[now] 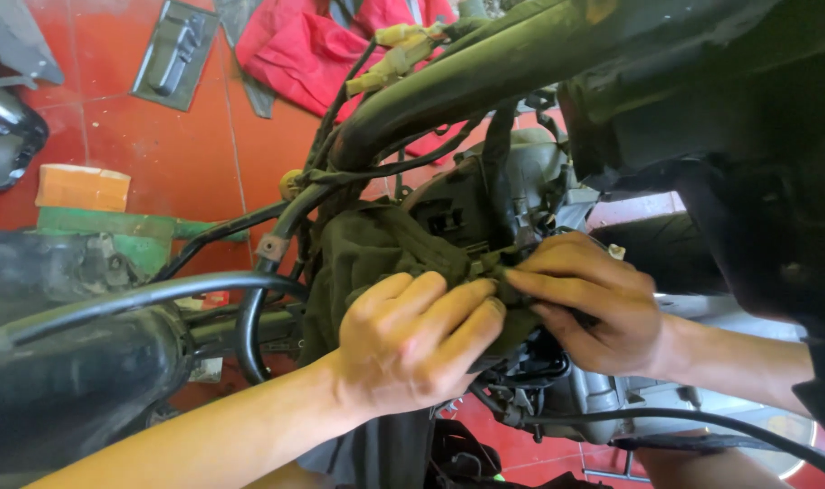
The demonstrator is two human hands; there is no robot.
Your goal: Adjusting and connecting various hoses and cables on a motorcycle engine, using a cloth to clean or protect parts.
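A dark olive rag is bunched against the grey engine of a stripped motorbike. My left hand presses on the rag from the lower left, fingers curled over its edge. From the right, my right hand pinches the rag's twisted end against the engine. The fingertips of both hands meet at the cloth. A thick black frame tube runs diagonally above them, with black cables and yellowish connectors beside it.
Red tiled floor lies behind, with a red cloth, a grey metal plate, an orange block and a green stand. Black frame tubes curve at left. A black hose runs below the engine.
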